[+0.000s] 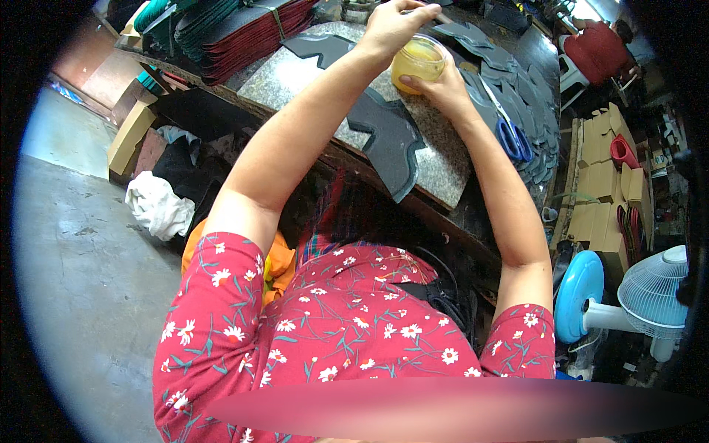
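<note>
My right hand [441, 87] is wrapped round a clear round jar [418, 65] of yellowish contents, held up over the stone slab [443, 159]. Just above the jar's mouth, at the far edge of the work table, my left hand [395, 31] is closed in a pinch. Whatever its fingertips hold is too small to make out. Below the jar, a dark grey zigzag-edged piece [391, 144] lies across the slab, partly over its near edge. Another grey cut piece [319, 47] rests behind my left forearm. Scissors with blue handles [512, 140] lie right of my right forearm.
Many overlapping grey cut pieces [533, 103] cover the table's right side. Stacked red and dark green sheets [251, 40] stand at the far left. Cardboard boxes [594, 188] and a blue-and-white fan [580, 295] are on the right. Someone in red [598, 52] sits beyond.
</note>
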`<state>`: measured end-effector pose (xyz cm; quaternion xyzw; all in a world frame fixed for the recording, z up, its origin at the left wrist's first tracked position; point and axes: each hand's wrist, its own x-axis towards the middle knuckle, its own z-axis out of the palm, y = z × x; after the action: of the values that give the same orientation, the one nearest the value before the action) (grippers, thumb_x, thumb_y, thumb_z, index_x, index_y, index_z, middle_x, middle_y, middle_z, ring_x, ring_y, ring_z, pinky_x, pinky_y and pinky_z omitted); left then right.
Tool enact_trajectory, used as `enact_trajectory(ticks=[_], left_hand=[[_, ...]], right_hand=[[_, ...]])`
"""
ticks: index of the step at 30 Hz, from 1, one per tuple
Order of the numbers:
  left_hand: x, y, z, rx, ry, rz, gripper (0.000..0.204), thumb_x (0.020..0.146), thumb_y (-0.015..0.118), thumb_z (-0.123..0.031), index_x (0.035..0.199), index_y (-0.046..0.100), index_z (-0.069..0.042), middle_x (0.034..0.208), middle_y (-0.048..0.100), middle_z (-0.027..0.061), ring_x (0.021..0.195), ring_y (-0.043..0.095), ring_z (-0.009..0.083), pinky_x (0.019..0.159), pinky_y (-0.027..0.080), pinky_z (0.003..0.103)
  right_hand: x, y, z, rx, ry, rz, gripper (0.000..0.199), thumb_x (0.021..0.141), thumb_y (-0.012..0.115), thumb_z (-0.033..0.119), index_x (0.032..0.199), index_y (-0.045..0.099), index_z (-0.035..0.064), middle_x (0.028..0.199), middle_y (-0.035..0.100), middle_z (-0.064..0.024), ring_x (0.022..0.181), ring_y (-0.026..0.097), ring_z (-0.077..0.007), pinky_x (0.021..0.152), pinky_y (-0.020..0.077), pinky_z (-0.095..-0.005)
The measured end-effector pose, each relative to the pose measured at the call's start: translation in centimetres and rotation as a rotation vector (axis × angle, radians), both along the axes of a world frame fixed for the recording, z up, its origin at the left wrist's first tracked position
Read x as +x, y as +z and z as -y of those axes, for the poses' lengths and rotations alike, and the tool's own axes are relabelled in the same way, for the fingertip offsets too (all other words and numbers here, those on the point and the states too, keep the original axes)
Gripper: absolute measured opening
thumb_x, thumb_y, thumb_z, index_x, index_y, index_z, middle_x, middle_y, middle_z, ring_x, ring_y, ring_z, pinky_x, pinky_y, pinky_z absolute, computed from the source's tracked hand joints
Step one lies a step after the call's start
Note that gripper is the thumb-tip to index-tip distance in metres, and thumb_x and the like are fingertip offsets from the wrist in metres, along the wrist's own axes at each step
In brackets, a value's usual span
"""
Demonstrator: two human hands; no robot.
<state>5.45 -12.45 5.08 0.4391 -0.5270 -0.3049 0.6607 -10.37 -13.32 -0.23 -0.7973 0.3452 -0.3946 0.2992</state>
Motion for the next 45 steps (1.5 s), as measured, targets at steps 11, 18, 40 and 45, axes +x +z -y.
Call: enact_trajectory(ticks=[11,18,40,45], left_hand=[[1.6,-1.3,0.8,-0.047,-0.045,0.003,0.049,0.100,0.048,-0.047,0.105,0.067,-0.002,0.091,0.065,0.0052,0.083,0.057,0.0143,0.077,0.046,0.030],[0.7,-0.9,0.1,-0.296,0.018,0.207,0.036,0.102,0.047,-0.035,0.105,0.064,-0.004,0.091,0.064,0.0112,0.085,0.059,0.0177,0.080,0.047,0.033],[-1.5,-5.2,-23.8,0.209,0.227,0.867,0.023,0.086,0.065,-0.029,0.093,0.067,-0.007,0.083,0.067,0.0117,0.074,0.063,0.0329,0.069,0.052,0.038],[-2.2,-7.0,-23.3,0.695,-0.224,0.087,0.039,0.095,0.059,-0.038,0.091,0.066,0.000,0.081,0.070,0.0078,0.062,0.064,0.0116,0.053,0.048,0.024]], right_hand=[[-0.5,8.1,-1.6,-0.689,-0.125,-0.993,0.065,0.067,0.071,0.070,0.116,0.072,0.0267,0.146,0.044,-0.0077,0.141,0.032,-0.0291,0.110,0.0228,-0.0642],[-1.1,10.2,-2.5,-0.818,-0.193,-1.007,0.062,0.066,0.067,0.075,0.108,0.074,0.0296,0.146,0.045,-0.0023,0.141,0.032,-0.0278,0.109,0.0197,-0.0679],[-8.1,0.7,-10.2,0.049,0.334,-0.035,0.055,0.104,0.032,0.045,0.121,0.064,0.0035,0.131,0.057,-0.0109,0.121,0.052,-0.0223,0.103,0.0384,-0.0341],[-8.0,0.0,-11.2,-0.440,0.303,-0.316,0.045,0.098,0.048,0.043,0.119,0.067,0.0083,0.136,0.055,-0.0135,0.125,0.047,-0.0349,0.107,0.0346,-0.0419]])
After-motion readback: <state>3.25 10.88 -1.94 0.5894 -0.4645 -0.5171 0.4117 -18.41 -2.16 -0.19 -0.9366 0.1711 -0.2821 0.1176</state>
